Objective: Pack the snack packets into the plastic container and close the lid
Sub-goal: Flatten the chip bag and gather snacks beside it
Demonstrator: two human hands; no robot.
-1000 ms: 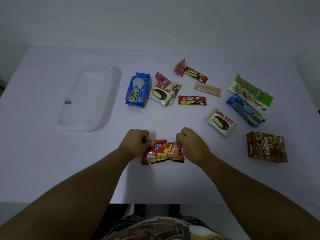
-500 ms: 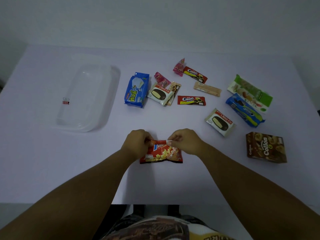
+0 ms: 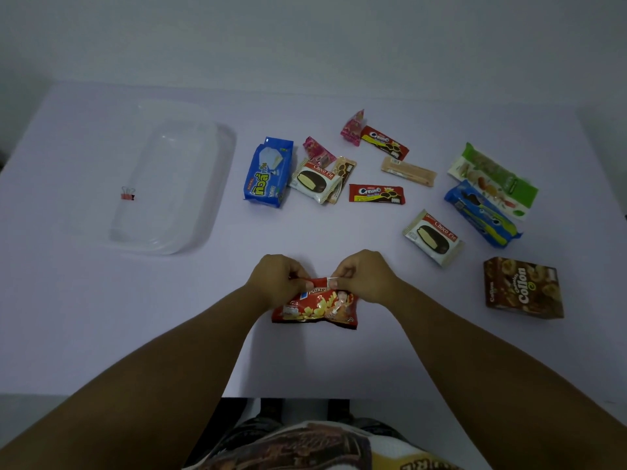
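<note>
A red potato snack packet [image 3: 317, 307] lies near the table's front edge. My left hand [image 3: 276, 280] and my right hand [image 3: 364, 276] both pinch its top edge, thumbs close together. The clear plastic container [image 3: 203, 198] sits at the far left, with a small red binder clip [image 3: 127, 195] on its left side. Loose packets lie across the middle and right: a blue wafer pack [image 3: 268, 173], two Choco Pie packets [image 3: 314, 180] [image 3: 434, 236], two red Creamo bars [image 3: 376, 194] [image 3: 385, 142], a blue cookie pack [image 3: 481, 213] and a green pack [image 3: 493, 179].
A brown Collon box [image 3: 524, 288] stands at the right near the front. Two pink candy wrappers [image 3: 353, 127] [image 3: 317, 151] and a beige wafer stick [image 3: 409, 171] lie among the packets. The white table [image 3: 101, 317] ends at the bottom, my lap beyond it.
My right hand slid left along the packet's top edge toward my left hand. The top edge is now bunched between both thumbs. The packet stayed in place.
</note>
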